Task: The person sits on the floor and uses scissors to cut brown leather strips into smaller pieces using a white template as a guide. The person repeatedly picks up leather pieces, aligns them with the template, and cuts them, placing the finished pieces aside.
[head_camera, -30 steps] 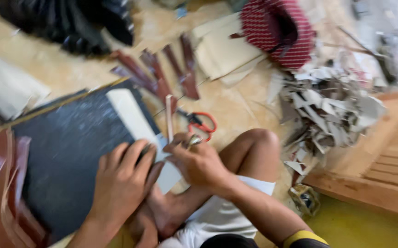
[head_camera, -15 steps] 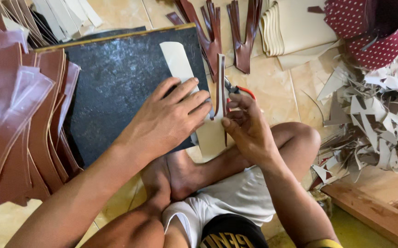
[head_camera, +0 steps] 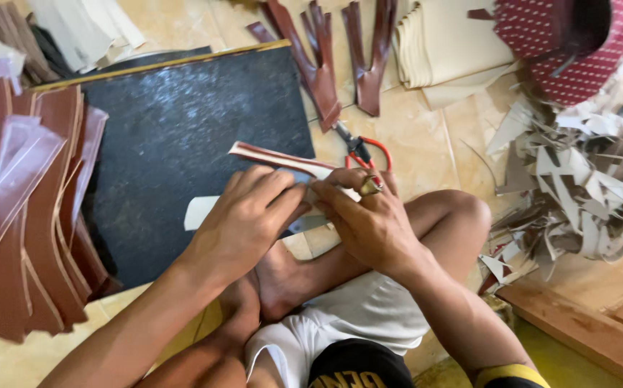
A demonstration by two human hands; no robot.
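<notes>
Both left hand [head_camera: 250,215] and right hand [head_camera: 369,219] pinching a thin, floppy leather strip [head_camera: 282,159] over the near-right black mat [head_camera: 182,136]; likely light, best gripped near edges.

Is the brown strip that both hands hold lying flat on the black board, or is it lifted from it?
Lifted. The brown strip slants above the black board, its far end free, gripped between the left hand and right hand.
</notes>
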